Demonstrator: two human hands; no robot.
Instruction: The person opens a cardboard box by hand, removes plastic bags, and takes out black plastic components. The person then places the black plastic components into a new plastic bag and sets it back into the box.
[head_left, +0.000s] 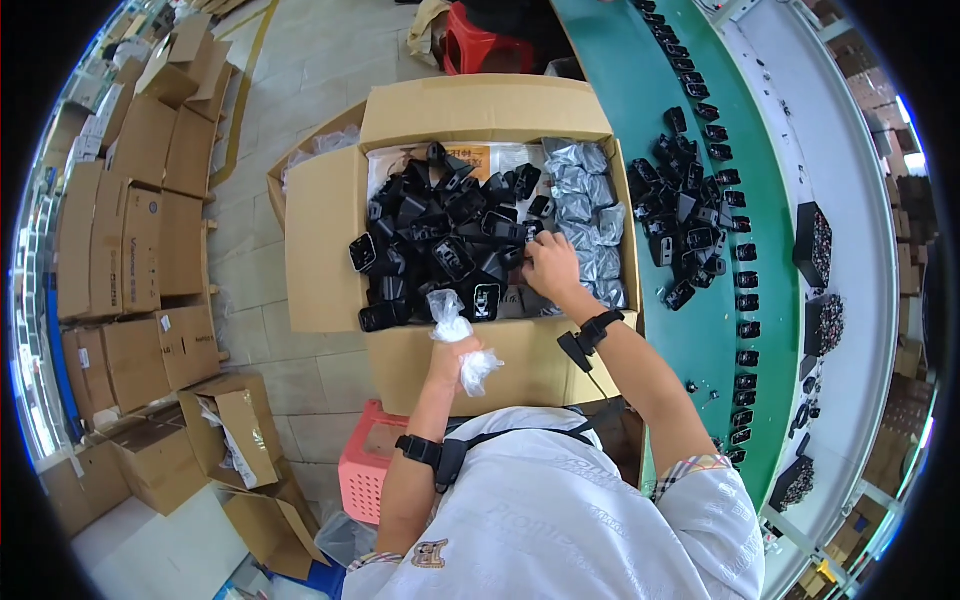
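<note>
Crumpled clear plastic bags (pixel 452 318) stick out above and below my left hand (pixel 458 355), which is closed around them over the near edge of the cardboard box (pixel 480 110). My right hand (pixel 552 268) reaches into that box, fingers bent down among the black plastic housings (pixel 425 225). A small black housing (pixel 533 229) lies right at its fingertips; whether they grip anything is hidden. Silver-grey wrapped packets (pixel 572 208) sit in rows along the box's right side, beside my right hand. The loose housings are heaped across the left and middle.
On the right, a green worktable (pixel 610 70) carries a pile of black housings (pixel 690 200) and a long row of them. A pink plastic stool (pixel 362 470) stands near my left arm. Cartons (pixel 130 240) are stacked at the left; a red stool (pixel 480 45) is at the back.
</note>
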